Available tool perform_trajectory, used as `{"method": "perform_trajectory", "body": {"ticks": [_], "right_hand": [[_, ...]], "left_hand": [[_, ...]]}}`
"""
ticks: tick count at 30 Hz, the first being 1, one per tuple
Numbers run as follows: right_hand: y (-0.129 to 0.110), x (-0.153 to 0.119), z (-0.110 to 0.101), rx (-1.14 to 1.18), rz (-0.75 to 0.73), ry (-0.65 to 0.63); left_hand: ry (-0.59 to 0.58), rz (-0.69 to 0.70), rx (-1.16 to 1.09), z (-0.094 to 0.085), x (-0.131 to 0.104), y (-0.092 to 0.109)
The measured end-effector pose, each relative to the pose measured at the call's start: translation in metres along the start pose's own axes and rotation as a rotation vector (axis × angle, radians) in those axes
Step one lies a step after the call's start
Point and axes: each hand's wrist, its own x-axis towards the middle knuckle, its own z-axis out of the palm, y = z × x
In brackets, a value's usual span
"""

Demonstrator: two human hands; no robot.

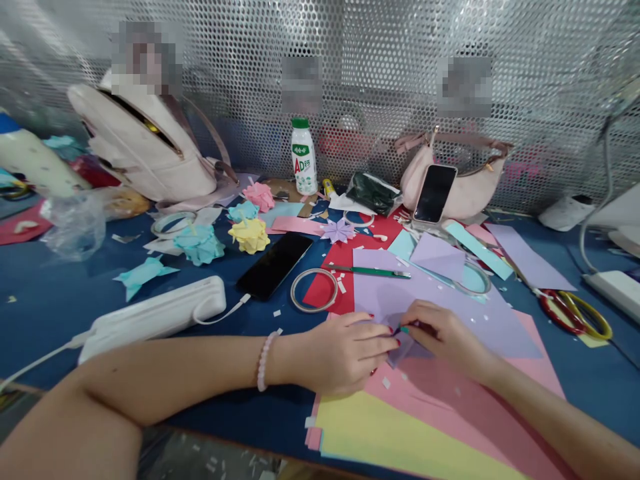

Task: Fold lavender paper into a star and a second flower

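Note:
My left hand (345, 353) lies palm down, its fingers together over a small folded purple paper (399, 353), pressing it on the stacked sheets. From the right, my right hand (443, 333) pinches at the edge of that same piece, with thumb and fingertips close together. Beneath both hands are a large purple sheet (377, 293), a pink sheet (450, 387) and a yellow sheet (375, 427). Just beyond them lies a green craft knife (383, 272), and a roll of tape (314, 291) rests near my left hand.
Folded paper shapes, blue (199, 244), yellow (250, 235) and purple (338, 231), stand behind a black phone (275, 265). A white power strip (155, 317) lies left, scissors (575, 313) right. At the back are a bottle (304, 160), a backpack (145, 147) and a handbag (475, 190).

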Motion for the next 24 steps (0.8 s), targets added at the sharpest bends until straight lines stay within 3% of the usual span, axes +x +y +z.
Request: {"method": "perform_trajectory", "body": {"ticks": [4,8,13,15,17,21,24], "right_hand": [[0.002,0.001,0.000,-0.010,-0.005,0.009],[0.001,0.000,0.001,-0.002,-0.034,0.138],[-0.001,-0.005,0.001,0.013,-0.032,0.367],[-0.001,-0.007,0.002,0.018,-0.074,0.419],[-0.003,-0.008,0.005,0.015,-0.139,0.437],[-0.009,-0.009,0.010,-0.012,-0.257,0.403],[-0.013,-0.010,0.012,-0.038,-0.309,0.382]], "left_hand": [[-0.011,-0.013,-0.093,-0.001,0.000,-0.002],[0.037,-0.137,-0.257,-0.006,0.002,-0.004],[0.176,-0.601,-0.568,-0.005,0.004,-0.008],[0.204,-0.802,-0.735,-0.001,0.004,-0.009],[0.193,-0.914,-0.884,0.003,0.003,-0.009],[0.143,-0.921,-1.065,0.007,0.004,-0.007],[0.210,-0.982,-1.224,0.008,0.006,-0.006]]}}
